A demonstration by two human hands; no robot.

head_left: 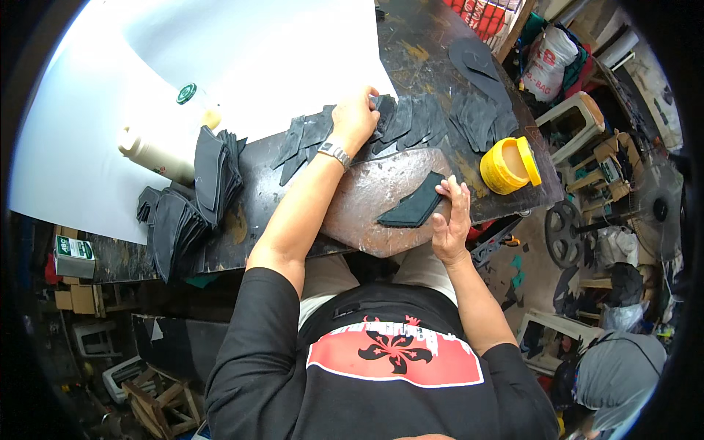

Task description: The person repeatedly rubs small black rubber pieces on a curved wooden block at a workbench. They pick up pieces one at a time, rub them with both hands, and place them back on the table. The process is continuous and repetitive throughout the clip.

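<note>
My left hand (355, 119), with a metal watch on its wrist, reaches to the row of overlapping black cut-out pieces (414, 121). Its fingers are closed at the edge of one black piece (382, 114); the fingertips are partly hidden. Close to me, a small stack of dark green-black cut pieces (415, 203) rests on a worn brown slab (367, 198). My right hand (453, 224) is beside the stack's right end, thumb and fingers apart, fingertips at its edge.
An open yellow tub (506, 167) stands right of the slab. White sheets (271, 51) cover the table's far left. Thick bundles of black pieces (217, 172), a cream bottle (150, 152) and a green-lidded jar (192, 97) stand left. Stools and a bent-over person (623, 374) are at right.
</note>
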